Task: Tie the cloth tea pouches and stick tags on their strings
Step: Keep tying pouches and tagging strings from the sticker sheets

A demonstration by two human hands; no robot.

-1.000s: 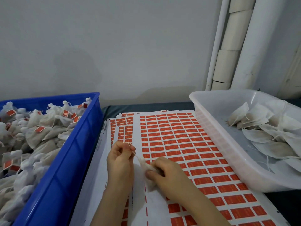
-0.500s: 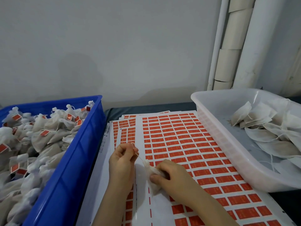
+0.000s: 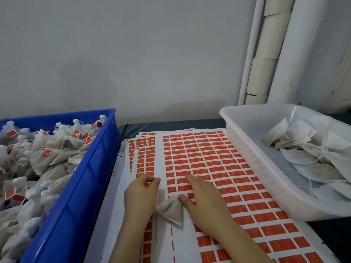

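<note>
**Left hand** [image 3: 141, 194]: fingers curled, thumb and forefinger pinching the pouch's string [image 3: 159, 184], which is too fine to trace.

**Pouch** [image 3: 171, 210]: lies on the paper just right of those fingertips and against the right thumb.

**Right hand** [image 3: 205, 200]: fingers straight and loose, flat on the sticker sheet [image 3: 199, 149], holding nothing.

**Likely faults:** a sticker lifted by one fingertip may curl and stick to itself or to the cloth. Slack in the pinch may let the string drop before a tag folds round it.

**Containers:** well left of the fingers, a blue crate [image 3: 91, 168] is heaped with tied pouches [image 3: 57, 149] bearing red tags [image 3: 46, 152]. Well right of them, a white tray [image 3: 256, 179] holds flat, untagged pouches [image 3: 313, 168] with loose strings.
</note>
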